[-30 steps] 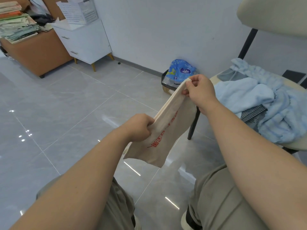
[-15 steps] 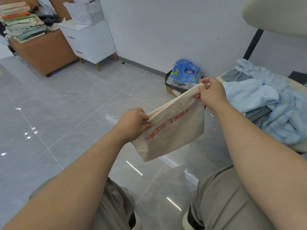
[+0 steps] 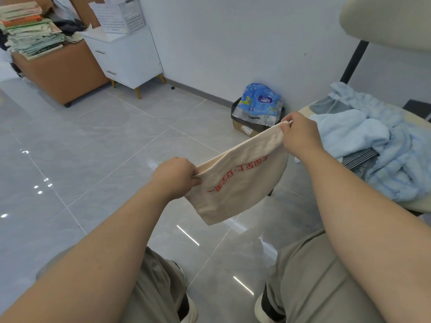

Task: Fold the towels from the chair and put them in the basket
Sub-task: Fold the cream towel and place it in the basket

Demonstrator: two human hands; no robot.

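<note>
Cream cloth with red lettering, the towel (image 3: pixel 238 183) hung in the air above the floor (image 3: pixel 98 148), stretched between both hands in front of the person's knees. The left hand (image 3: pixel 175 177) gripped its nearer, lower corner. Its fingers (image 3: pixel 194 182) were curled tight, with the cloth bunched inside them and fanning out to the right. The right hand (image 3: pixel 300 134) pinched the farther, higher corner between thumb and fingertips (image 3: pixel 285 127), and a scrap of hem poked just past them. The top edge ran taut from one grip to the other, rising to the right. Below it the towel hung as a flat panel, apparently doubled, with its bottom edge free and touching nothing.

To the right stood the chair (image 3: pixel 384 19). Its seat held a heap of blue towels (image 3: pixel 382 157), with a striped towel (image 3: pixel 359 157) tucked under them and a grey towel (image 3: pixel 326 106) at the back. The right hand was near this heap but clear of it.

The basket (image 3: pixel 119 16), white and perforated, sat on a white cabinet (image 3: pixel 126 59) at the far left, well apart from the hands. A blue bag (image 3: pixel 258 101) lay in a box by the wall beyond the towel.
</note>
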